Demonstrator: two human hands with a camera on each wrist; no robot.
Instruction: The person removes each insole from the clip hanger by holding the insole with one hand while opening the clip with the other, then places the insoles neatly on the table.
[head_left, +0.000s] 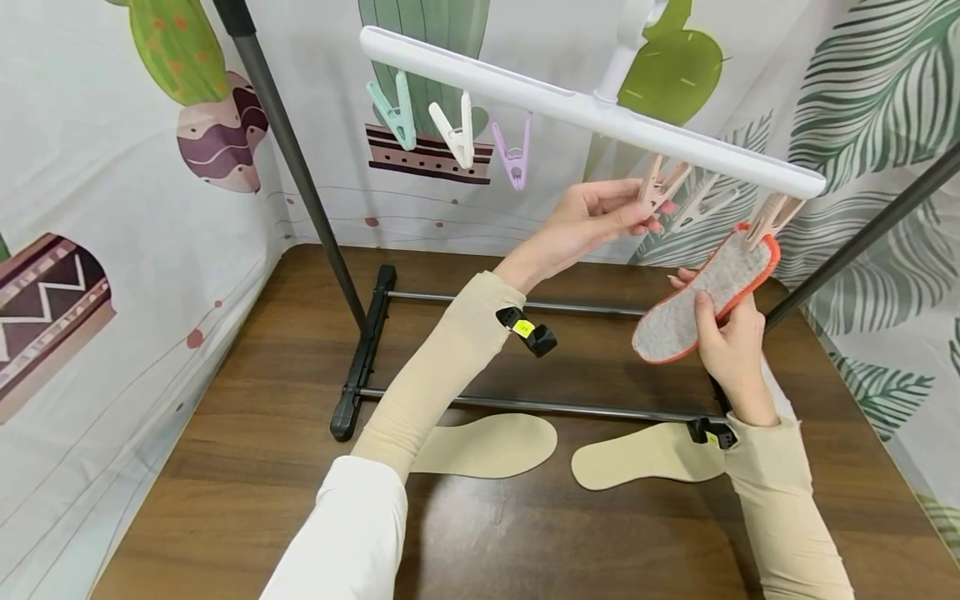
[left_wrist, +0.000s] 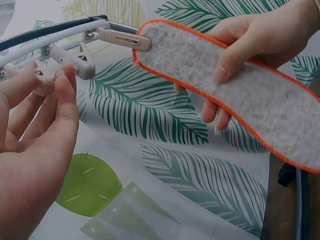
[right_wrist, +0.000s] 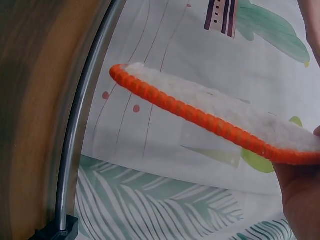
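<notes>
A grey felt insole (head_left: pixel 708 296) with an orange stitched edge hangs at a slant, one end in the jaws of a beige clothespin (head_left: pixel 772 217) at the right end of the white hanger bar (head_left: pixel 570 104). My right hand (head_left: pixel 731 350) holds this insole by its middle, thumb on the grey face and fingers behind. Farther left on the bar, my left hand (head_left: pixel 585 221) pinches a pinkish clothespin (head_left: pixel 660 183); in the left wrist view the fingertips partly cover it. Between the hands hangs a pale clothespin (head_left: pixel 701 204). The right wrist view shows the insole (right_wrist: pixel 195 117) edge-on, with fluffy white pile on one side.
Mint (head_left: pixel 396 112), white (head_left: pixel 455 132) and purple (head_left: pixel 513 152) clothespins hang on the bar's left half. Two beige insoles (head_left: pixel 495 446) (head_left: pixel 637 458) lie on the wooden table (head_left: pixel 247 500). A dark rack with posts (head_left: pixel 296 158) and low rails (head_left: pixel 525 406) stands around the work.
</notes>
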